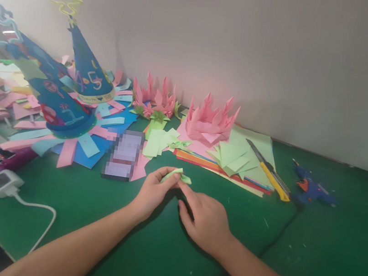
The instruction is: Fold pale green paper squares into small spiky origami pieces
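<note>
Near the middle of the table, my left hand pinches a small folded piece of light green paper between thumb and fingers. My right hand comes in from the right, its index fingertip touching the folded paper by my left thumb. The right thumb is held apart below, and the other fingers are curled partly out of sight. Beyond my hands lie light green paper pieces and a stack of colored paper. On the stack sits a pink folded-paper crown; a second pink crown with green leaves stands to its left.
A yellow utility knife rests on the stack's right edge, with a blue glue gun beyond it. Left are a blurred-out phone, blue cone hats with paper strips, and a white charger with its cable on the green table.
</note>
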A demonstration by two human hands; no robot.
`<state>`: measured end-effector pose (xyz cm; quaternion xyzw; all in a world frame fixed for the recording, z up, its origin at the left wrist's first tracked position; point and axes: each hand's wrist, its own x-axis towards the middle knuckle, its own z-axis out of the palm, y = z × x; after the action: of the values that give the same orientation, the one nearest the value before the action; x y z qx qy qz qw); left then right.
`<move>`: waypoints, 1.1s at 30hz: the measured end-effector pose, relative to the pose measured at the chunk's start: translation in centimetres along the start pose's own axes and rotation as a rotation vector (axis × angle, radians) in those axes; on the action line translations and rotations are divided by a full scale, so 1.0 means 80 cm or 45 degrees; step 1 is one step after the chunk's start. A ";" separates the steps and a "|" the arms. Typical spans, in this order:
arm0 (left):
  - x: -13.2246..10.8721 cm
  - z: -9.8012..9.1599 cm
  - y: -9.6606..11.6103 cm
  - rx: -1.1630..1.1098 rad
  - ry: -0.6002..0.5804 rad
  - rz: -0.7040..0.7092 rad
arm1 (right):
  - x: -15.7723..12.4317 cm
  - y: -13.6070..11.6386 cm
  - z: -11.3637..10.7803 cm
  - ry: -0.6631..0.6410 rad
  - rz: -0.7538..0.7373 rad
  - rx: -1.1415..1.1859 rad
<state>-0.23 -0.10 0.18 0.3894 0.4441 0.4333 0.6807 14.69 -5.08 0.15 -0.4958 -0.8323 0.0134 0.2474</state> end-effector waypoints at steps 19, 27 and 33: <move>-0.006 0.005 0.001 0.134 -0.155 -0.005 | 0.012 0.010 0.001 0.036 0.523 0.937; -0.012 0.008 0.000 0.122 -0.123 -0.014 | 0.013 0.013 0.002 0.112 0.546 0.888; -0.014 0.010 -0.001 0.063 -0.094 0.037 | 0.013 0.013 0.001 0.132 0.554 0.830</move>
<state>0.26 -1.28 0.66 0.4281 0.4236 0.4174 0.6805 15.15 -3.67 0.21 -0.5561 -0.6462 0.3041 0.4251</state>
